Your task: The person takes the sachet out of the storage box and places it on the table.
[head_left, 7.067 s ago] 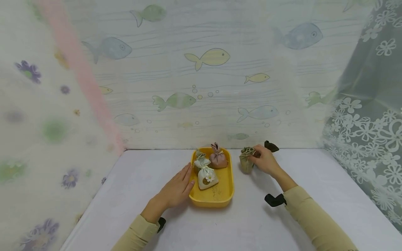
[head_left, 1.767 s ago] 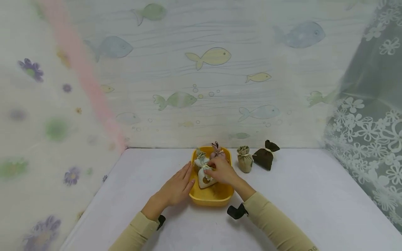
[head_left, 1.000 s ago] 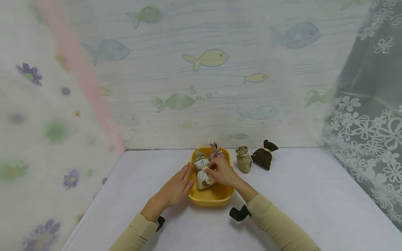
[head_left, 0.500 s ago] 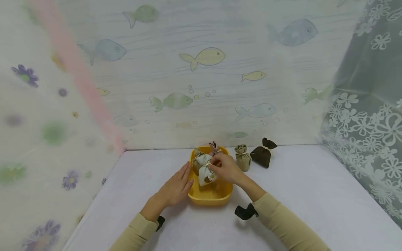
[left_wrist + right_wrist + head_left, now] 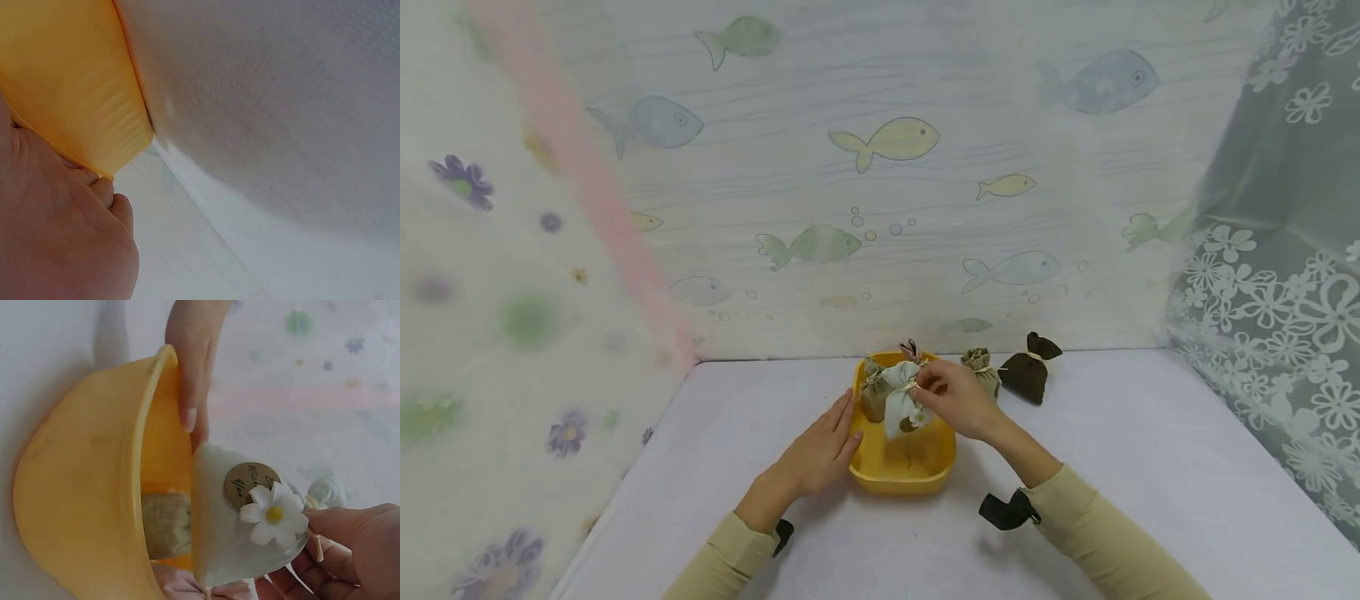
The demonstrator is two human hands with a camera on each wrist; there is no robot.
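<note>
My right hand point(image 5: 961, 402) pinches a pale mint drawstring pouch point(image 5: 897, 410) by its tied neck, over the yellow plastic tub point(image 5: 901, 486). In the right wrist view the pouch point(image 5: 219, 537) bears a white daisy point(image 5: 275, 515) and a round brown tag, and hangs at the tub's rim. My left hand point(image 5: 815, 450) rests with straight fingers along the tub's left side, thumb over the rim. Inside the tub stand an olive-beige pouch point(image 5: 872, 402) at the back left and a pink pouch point(image 5: 911, 350), mostly hidden behind my right hand.
On the white table point(image 5: 715, 450), right of the tub, stand a khaki pouch point(image 5: 979, 362), partly behind my right hand, and a dark brown pouch point(image 5: 1026, 379). A fish-print curtain point(image 5: 895, 208) hangs along the back edge, with more curtains at both sides.
My right hand has left the khaki pouch, taken the mint pouch by the neck and raised it up and right, uncovering the olive-beige one. My left hand has stayed at the tub.
</note>
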